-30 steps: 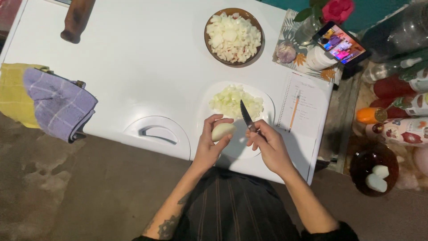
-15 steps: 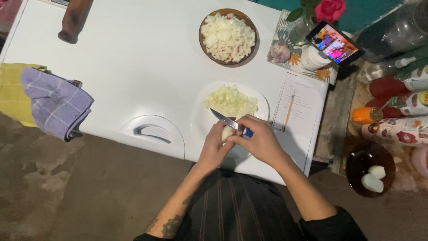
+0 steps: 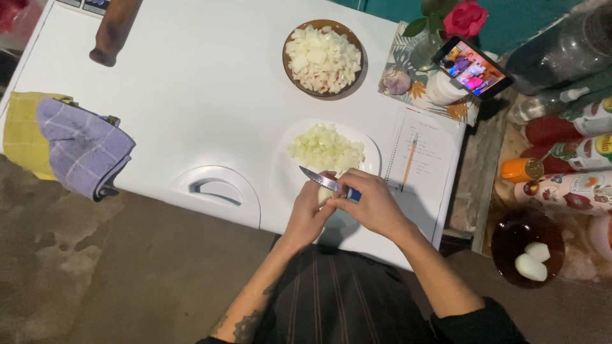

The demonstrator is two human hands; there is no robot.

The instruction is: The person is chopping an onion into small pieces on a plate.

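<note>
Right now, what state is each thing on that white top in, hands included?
Left hand: holding a peeled onion.
Right hand: closed around a knife, blade on the onion.
White plate: holds chopped onion.
Brown bowl: full of diced onion.
Phone: screen lit.
Notebook: open, pencil lying on it.
Cloth: folded over the edge.

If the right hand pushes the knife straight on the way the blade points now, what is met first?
Probably the onion piece in the left hand: the right hand points the knife up-left across it.
</note>
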